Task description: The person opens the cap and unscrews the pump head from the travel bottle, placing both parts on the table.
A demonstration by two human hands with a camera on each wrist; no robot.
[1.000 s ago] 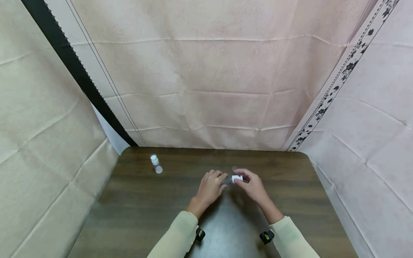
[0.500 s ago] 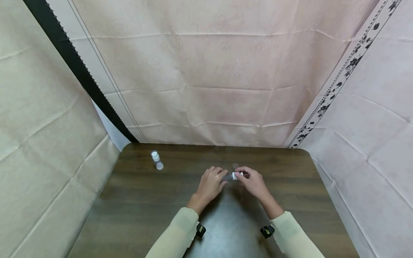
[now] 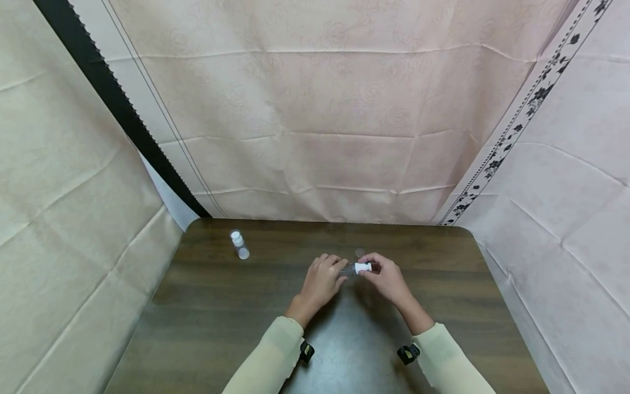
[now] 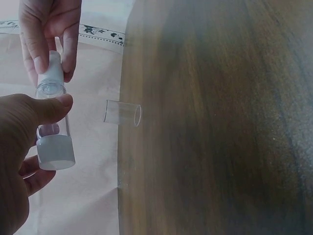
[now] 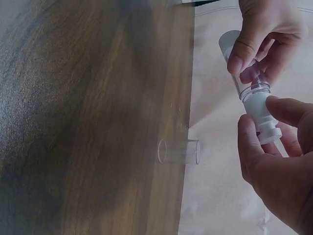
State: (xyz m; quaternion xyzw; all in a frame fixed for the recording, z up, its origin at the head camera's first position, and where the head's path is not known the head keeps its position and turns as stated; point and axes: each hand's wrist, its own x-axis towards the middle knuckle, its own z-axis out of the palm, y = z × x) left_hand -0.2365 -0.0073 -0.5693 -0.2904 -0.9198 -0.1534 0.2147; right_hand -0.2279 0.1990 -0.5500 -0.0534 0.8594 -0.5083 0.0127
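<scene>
A small clear pump bottle point(image 3: 349, 270) with a greyish-white base point(image 4: 56, 152) is held sideways between both hands above the table. My left hand point(image 3: 320, 282) grips its clear body, thumb laid across it in the left wrist view. At the other end, my right hand point(image 3: 388, 280) pinches the white pump top point(image 5: 258, 108) between thumb and fingers. The pump top sits at the bottle's mouth; whether its thread is engaged I cannot tell. A clear cylindrical cap point(image 5: 179, 152) stands on the table just beyond the hands.
A second clear bottle with a white top point(image 3: 239, 244) stands at the table's far left. The wooden table point(image 3: 211, 306) ends at a far edge, with pale cloth point(image 3: 315, 137) hanging behind and on both sides.
My right thumb and fingers have shifted on the white pump top, leaving more of it visible than half a second ago. My left hand keeps its grip. The head view has tilted slightly.
</scene>
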